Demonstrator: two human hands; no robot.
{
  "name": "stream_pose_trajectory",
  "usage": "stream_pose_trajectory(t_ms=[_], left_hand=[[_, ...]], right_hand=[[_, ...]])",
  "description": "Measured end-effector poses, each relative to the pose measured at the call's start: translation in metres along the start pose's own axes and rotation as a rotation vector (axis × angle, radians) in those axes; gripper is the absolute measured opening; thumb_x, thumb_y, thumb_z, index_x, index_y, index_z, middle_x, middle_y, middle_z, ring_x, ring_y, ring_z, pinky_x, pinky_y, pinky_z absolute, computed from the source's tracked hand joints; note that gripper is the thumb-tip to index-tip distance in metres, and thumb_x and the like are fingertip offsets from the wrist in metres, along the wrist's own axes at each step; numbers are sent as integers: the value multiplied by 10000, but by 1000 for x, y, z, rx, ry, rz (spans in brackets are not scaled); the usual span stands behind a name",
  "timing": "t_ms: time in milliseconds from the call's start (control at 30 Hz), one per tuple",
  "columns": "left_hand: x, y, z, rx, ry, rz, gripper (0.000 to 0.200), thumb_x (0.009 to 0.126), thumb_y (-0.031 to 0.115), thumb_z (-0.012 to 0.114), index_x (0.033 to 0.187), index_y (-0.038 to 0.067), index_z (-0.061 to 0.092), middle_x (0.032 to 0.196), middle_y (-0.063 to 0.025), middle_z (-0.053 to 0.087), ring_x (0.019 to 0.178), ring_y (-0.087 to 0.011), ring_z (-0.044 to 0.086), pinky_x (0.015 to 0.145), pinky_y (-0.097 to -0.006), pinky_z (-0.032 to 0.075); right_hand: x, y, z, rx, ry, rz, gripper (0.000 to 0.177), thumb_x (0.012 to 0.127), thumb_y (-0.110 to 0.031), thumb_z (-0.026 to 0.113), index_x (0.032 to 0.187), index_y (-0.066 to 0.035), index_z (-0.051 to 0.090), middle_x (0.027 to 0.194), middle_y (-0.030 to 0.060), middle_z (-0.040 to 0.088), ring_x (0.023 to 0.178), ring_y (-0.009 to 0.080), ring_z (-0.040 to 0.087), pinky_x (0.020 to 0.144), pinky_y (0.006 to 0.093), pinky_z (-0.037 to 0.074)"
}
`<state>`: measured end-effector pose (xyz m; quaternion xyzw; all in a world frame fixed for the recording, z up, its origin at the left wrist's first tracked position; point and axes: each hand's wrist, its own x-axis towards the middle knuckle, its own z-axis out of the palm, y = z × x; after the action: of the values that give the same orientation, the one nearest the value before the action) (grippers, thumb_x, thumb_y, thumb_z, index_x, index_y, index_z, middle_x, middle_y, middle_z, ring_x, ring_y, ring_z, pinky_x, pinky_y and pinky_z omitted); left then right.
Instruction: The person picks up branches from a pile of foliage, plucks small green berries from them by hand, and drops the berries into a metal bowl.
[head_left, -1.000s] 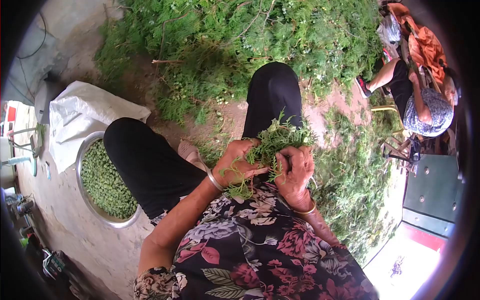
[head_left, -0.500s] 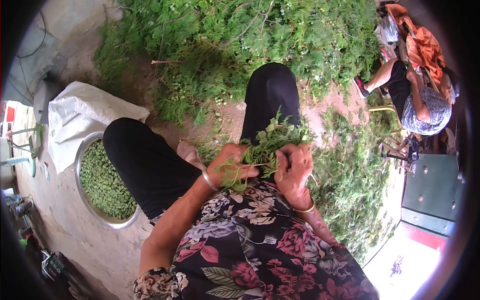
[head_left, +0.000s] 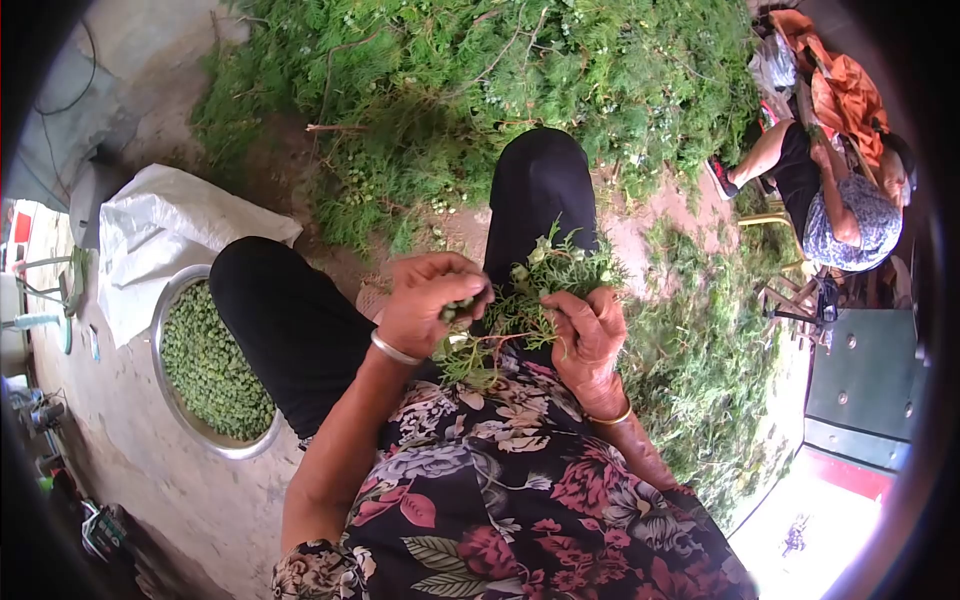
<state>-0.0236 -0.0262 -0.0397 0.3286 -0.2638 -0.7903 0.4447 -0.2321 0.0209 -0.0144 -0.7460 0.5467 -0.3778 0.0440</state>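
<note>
My right hand (head_left: 590, 345) pinches a leafy evergreen sprig (head_left: 530, 300) with pale green cones among its foliage, held above my lap. To its left, my left hand (head_left: 425, 305) is curled with small green cones (head_left: 457, 311) showing inside its fingers. A thin reddish stem of the sprig reaches from the right hand toward the left hand's wrist. Beside my left knee stands a metal basin (head_left: 163, 375) heaped with small green cones (head_left: 210, 355).
A large pile of evergreen branches (head_left: 450, 110) lies ahead, and more cut foliage (head_left: 680, 370) covers the floor at right. A white sack (head_left: 170, 235) lies behind the basin. Another person (head_left: 850, 220) sits at the right near orange cloth (head_left: 845, 90).
My left hand has lifted away from the sprig, up and slightly left, and its fingers have curled around cones. The right hand keeps hold of the sprig almost in place.
</note>
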Motion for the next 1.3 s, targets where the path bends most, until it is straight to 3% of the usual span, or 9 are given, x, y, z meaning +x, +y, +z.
stream_pose_trajectory(t_ms=[100, 333, 400, 867, 967, 1033, 1100, 1200, 1300], left_hand=[[4, 0, 12, 70, 27, -4, 174, 816, 47, 653, 945, -67, 624, 755, -136, 644, 585, -145, 588, 451, -217, 436], [10, -13, 30, 364, 132, 52, 226, 766, 53, 738, 933, -58, 634, 671, -37, 611, 557, -63, 552, 462, -193, 419], [13, -18, 37, 654, 168, 262, 285, 738, 98, 774, 923, -64, 630, 668, -25, 609, 553, -47, 521, 477, -200, 411], [15, -15, 38, 349, 176, 42, 172, 752, -23, 712, 894, -56, 620, 599, -23, 585, 409, -41, 469, 360, -190, 308], [9, -9, 28, 111, 212, 103, 217, 753, -6, 688, 950, -54, 611, 657, -89, 621, 411, -86, 500, 347, -198, 358], [4, 6, -3, 260, 202, 358, 175, 786, 49, 659, 928, -40, 608, 649, -85, 597, 411, -99, 498, 351, -204, 376], [-18, 43, -19, -84, 434, 182, 163, 868, 119, 596, 969, -7, 579, 651, -64, 552, 440, -102, 479, 358, -208, 371], [-71, 80, -78, -47, 478, 479, 165, 892, 102, 571, 1006, -15, 581, 706, -76, 581, 492, -100, 507, 388, -186, 387], [-131, 113, -128, 201, 903, 604, 188, 865, 55, 584, 1039, -14, 595, 823, -96, 629, 581, -121, 547, 487, -206, 443]], right_hand=[[0, 0, -1, 26, -27, -21, 197, 686, -60, 725, 871, -95, 670, 712, 51, 392, 636, 236, 432, 576, 373, 344], [4, 5, -6, 43, -95, -97, 198, 641, -32, 716, 830, -67, 669, 695, 50, 410, 630, 233, 435, 583, 371, 345], [6, 4, -8, 34, -142, -127, 203, 639, -29, 708, 836, -59, 667, 689, 51, 425, 626, 231, 435, 587, 373, 343], [7, 6, -4, 65, -114, -100, 186, 651, -38, 706, 831, -69, 670, 691, 42, 444, 617, 230, 439, 588, 368, 354], [3, 11, -2, 65, -100, -102, 190, 642, -34, 710, 824, -72, 671, 687, 40, 437, 618, 229, 438, 587, 365, 356], [1, 13, -3, 83, -85, -83, 187, 636, -37, 717, 813, -72, 673, 683, 41, 420, 622, 229, 431, 589, 362, 356], [0, 13, -4, 78, -77, -69, 186, 636, -39, 718, 813, -75, 675, 684, 41, 416, 623, 228, 429, 590, 361, 356], [0, 12, -5, 61, -66, -50, 186, 639, -41, 721, 816, -79, 679, 686, 42, 409, 627, 227, 426, 591, 359, 355], [0, 13, -4, 54, -56, -51, 186, 643, -43, 723, 820, -81, 681, 686, 42, 402, 631, 227, 424, 595, 357, 355]])
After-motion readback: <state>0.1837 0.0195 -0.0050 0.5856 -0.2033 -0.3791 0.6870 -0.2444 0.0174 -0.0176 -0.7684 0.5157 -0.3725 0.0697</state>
